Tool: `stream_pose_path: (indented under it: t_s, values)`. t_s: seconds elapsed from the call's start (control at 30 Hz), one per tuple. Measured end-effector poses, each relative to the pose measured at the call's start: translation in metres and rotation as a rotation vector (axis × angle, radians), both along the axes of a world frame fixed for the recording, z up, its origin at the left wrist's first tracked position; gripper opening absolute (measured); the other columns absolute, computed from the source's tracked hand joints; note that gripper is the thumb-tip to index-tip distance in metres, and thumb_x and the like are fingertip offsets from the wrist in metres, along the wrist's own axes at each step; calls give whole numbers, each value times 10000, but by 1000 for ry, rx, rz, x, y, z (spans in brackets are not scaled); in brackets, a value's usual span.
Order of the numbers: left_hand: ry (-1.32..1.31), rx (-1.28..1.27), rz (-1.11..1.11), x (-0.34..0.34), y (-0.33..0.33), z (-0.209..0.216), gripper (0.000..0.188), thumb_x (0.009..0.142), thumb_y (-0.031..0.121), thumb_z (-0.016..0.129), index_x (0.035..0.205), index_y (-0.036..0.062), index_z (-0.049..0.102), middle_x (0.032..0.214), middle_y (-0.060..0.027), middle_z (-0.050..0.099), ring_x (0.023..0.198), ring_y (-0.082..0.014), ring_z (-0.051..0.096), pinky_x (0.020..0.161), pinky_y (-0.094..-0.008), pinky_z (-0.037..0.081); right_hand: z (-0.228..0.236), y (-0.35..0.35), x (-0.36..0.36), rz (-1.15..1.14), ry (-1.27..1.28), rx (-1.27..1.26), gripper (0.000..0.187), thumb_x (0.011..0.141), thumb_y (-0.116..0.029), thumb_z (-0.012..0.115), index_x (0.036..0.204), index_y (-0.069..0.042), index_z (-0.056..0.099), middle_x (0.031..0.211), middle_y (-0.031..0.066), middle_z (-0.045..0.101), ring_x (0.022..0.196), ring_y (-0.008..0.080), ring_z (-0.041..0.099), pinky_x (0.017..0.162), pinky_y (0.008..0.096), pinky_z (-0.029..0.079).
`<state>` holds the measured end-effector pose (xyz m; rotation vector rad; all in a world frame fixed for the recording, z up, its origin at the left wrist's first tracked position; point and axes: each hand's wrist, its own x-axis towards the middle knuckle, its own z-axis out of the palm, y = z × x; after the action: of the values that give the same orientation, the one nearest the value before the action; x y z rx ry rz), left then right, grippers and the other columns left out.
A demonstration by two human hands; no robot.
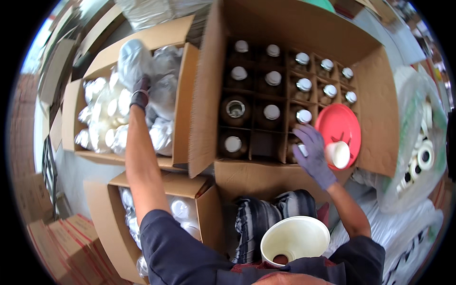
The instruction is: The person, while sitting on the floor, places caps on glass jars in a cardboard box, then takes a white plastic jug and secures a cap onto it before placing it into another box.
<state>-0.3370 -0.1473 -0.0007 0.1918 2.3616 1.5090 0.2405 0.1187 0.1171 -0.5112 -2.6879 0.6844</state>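
Observation:
My left hand (141, 93), in a dark glove, is closed at the lower end of a cloudy plastic-wrapped bundle (135, 59). It is held over a carton (184, 95) of plastic-wrapped white pieces. My right hand (313, 154), in a grey-purple glove, has its fingers apart over a silver-capped brown bottle (302, 150) in the divided box; whether they touch its cap, I cannot tell. Beside that hand, a red round tray (345, 124) lies on the compartments with a white cup (337, 154) on it. One bottle (235, 109) in the left column has an uncapped mouth.
The large divided carton (294, 23) holds several capped brown bottles; a front compartment has no bottle. A lower carton (205, 213) with wrapped pieces stands below my left arm. A cream bucket (294, 232) sits close to me, by striped cloth (259, 218). Right: a clear bag (403, 185) of white rings.

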Motion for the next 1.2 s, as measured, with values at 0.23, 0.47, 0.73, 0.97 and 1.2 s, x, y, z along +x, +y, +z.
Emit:
stream_pose_path:
  t_s: [0.23, 0.47, 0.73, 0.97, 1.2]
  values:
    - [10, -101, -327, 16, -9, 26, 766, 746, 551, 679, 1364, 131, 511, 1373, -127, 487, 1177, -299, 504, 969, -428, 388, -8, 9, -9, -81, -290, 381, 401, 811, -308, 624, 1156, -106, 587, 1267, 111, 505, 1290, 326, 369, 1074, 597, 224]
    - [259, -239, 99, 34, 51, 33, 646, 735, 452, 699, 1124, -60, 636, 1164, -259, 623, 1097, -356, 578, 938, -404, 435, -22, -31, 5, 194, -95, 296, 396, 772, -255, 650, 1120, -80, 580, 1184, 132, 524, 1212, 331, 438, 1071, 571, 266]
    - [484, -348, 656, 30, -13, 37, 541, 754, 438, 643, 833, -97, 664, 787, -259, 674, 741, -386, 644, 742, -463, 478, -32, -49, -42, 486, -147, -43, 392, 770, -186, 651, 1128, -54, 562, 1125, 167, 554, 1087, 343, 535, 988, 495, 406]
    - [9, -214, 293, 21, -25, -4, 657, 846, 566, 594, 1014, -68, 640, 852, -204, 666, 686, -287, 647, 637, -389, 511, -51, -70, -96, 501, -161, -48, 539, 791, -249, 642, 1302, -171, 491, 1328, 193, 450, 1107, 372, 538, 909, 487, 468]
    - [29, -223, -135, -7, -59, -57, 764, 902, 610, 428, 1329, -18, 507, 1337, -210, 530, 1287, -339, 445, 1064, -381, 330, -42, -103, -120, 597, -354, 149, 519, 826, -276, 636, 1313, -246, 458, 1235, 188, 470, 1044, 339, 556, 857, 480, 494]
